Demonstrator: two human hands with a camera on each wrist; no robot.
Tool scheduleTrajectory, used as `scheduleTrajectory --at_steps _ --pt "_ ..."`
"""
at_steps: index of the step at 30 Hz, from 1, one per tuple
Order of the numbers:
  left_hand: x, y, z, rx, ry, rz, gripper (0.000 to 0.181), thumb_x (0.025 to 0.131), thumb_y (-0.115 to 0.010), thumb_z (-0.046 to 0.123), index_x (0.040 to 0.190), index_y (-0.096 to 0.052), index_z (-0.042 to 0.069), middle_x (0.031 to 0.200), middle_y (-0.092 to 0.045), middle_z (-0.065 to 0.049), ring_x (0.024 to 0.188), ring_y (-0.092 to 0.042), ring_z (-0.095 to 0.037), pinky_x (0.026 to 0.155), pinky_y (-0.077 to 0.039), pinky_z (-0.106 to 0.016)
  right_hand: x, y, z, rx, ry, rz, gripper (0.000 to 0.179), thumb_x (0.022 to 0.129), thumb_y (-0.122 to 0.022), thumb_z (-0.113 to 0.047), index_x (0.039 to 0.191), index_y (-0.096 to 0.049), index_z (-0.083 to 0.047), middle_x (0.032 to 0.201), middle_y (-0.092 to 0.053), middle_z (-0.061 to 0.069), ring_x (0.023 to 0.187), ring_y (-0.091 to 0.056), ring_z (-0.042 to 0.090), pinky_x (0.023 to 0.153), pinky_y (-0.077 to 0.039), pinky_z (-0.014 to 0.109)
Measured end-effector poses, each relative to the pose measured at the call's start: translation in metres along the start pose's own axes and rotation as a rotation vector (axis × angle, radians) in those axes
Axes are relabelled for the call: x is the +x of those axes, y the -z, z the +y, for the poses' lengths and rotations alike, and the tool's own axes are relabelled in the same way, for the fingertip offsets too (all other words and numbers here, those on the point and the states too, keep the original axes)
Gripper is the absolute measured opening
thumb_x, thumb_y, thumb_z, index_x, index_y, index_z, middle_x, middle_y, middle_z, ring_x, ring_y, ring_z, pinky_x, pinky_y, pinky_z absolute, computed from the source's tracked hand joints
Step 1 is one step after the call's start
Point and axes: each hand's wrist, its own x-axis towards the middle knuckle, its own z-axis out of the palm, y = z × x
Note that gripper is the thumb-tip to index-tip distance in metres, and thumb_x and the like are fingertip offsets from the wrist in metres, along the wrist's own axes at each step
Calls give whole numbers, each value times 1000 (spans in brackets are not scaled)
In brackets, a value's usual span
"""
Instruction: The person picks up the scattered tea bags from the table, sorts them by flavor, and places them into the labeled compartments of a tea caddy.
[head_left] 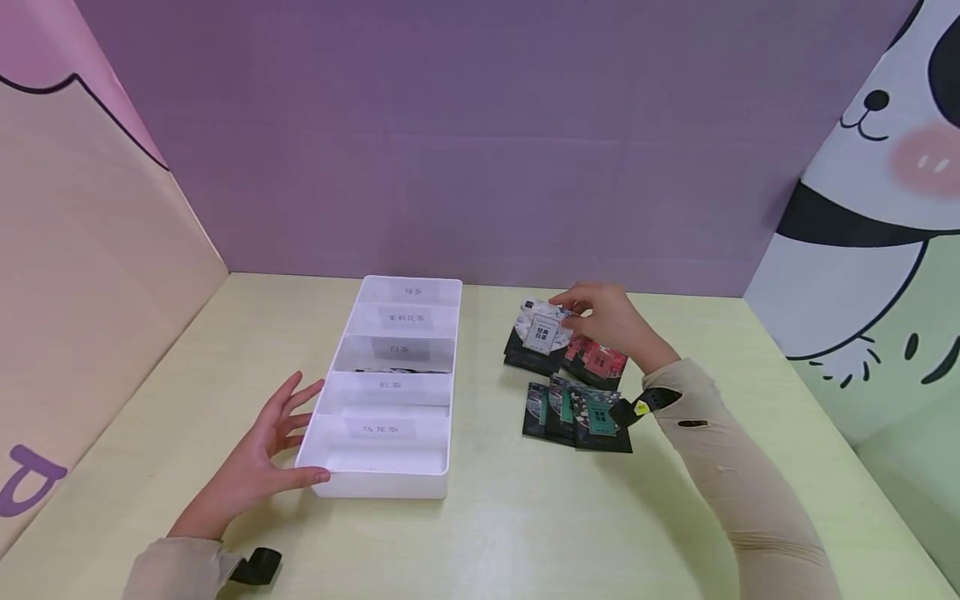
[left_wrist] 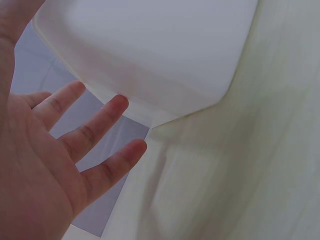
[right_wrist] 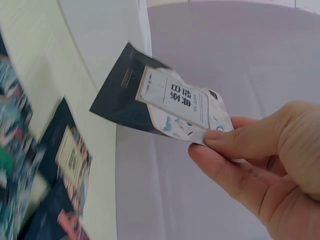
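Note:
My right hand point(head_left: 611, 321) pinches a black-and-white tea sachet point(right_wrist: 155, 95) by its edge between thumb and fingertips, and the right wrist view shows it lifted and tilted. Beneath it on the table lie a sachet with a cream label point(right_wrist: 71, 155) and a red-patterned sachet point(head_left: 600, 362). Beside the white divided box point(head_left: 390, 486) is my left hand point(head_left: 262, 458), fingers spread, with the thumb at the box's near left corner. Printed labels mark the box's compartments. Thin sachet edges point(head_left: 401, 371) show in the middle compartment.
Three green-labelled sachets point(head_left: 600, 421) lie overlapping on the table, nearer than the red one. A purple wall point(head_left: 495, 167) stands behind the table point(head_left: 517, 533), and printed panels rise at both sides.

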Motion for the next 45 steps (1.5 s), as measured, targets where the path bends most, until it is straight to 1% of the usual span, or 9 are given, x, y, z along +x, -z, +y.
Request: scheduleTrajectory --at_steps 7,12,15,24,27,31,35,41,45 --pt "1 0 0 -12 -3 0 123 67 -81 -18 160 -7 10 155 -34 16 118 -52 2 92 -42 -12 11 -10 -26 25 114 1 32 87 -70 5 119 -71 1 101 -66 11 90 -64 27 76 -56 41" --pt "1 0 0 -14 -13 -2 123 66 -81 -19 160 -6 9 154 -34 19 119 -52 2 92 -41 -11 19 -20 -42 26 193 32 31 87 -71 5 118 -71 1 99 -66 11 90 -64 25 76 -57 38" --pt "1 0 1 -8 -17 -1 123 66 -81 -19 160 -6 9 154 -34 20 118 -52 3 92 -41 -11 22 -25 -49 54 245 50 32 87 -71 6 119 -71 2 99 -65 11 90 -64 25 78 -57 37" --pt "1 0 1 -3 -20 3 124 65 -81 -19 160 -6 9 154 -34 20 118 -51 4 91 -42 -11 33 -42 -62 105 373 139 30 87 -72 6 117 -71 3 96 -66 11 86 -63 23 70 -57 29" --pt "1 0 1 -3 -20 3 124 65 -81 -19 160 -6 10 154 -35 20 119 -52 3 92 -42 -11 35 -48 -66 148 407 166 29 86 -71 7 115 -71 4 98 -66 12 87 -63 23 68 -57 27" --pt "1 0 0 -1 -21 3 124 65 -81 -19 160 -6 10 154 -35 20 118 -52 3 92 -41 -11 37 -59 -71 207 457 208 28 85 -71 10 113 -72 6 98 -66 14 85 -64 24 66 -57 26" --pt "1 0 0 -5 -15 1 124 66 -81 -19 160 -7 10 154 -35 19 119 -52 3 92 -41 -11 37 -72 -75 225 506 244 27 84 -72 11 110 -72 7 95 -64 14 83 -64 24 65 -56 24" --pt "2 -1 0 -5 -10 1 124 66 -81 -18 160 -6 10 154 -34 18 119 -51 3 92 -42 -11 35 -88 -79 203 541 202 25 86 -70 11 110 -72 5 96 -62 12 80 -62 20 67 -54 19" --pt "2 -1 0 -1 3 3 123 67 -82 -17 160 -6 10 154 -34 19 118 -51 3 91 -42 -11 33 -95 -80 153 581 162 25 87 -68 11 111 -72 4 95 -61 11 75 -59 18 62 -50 19"
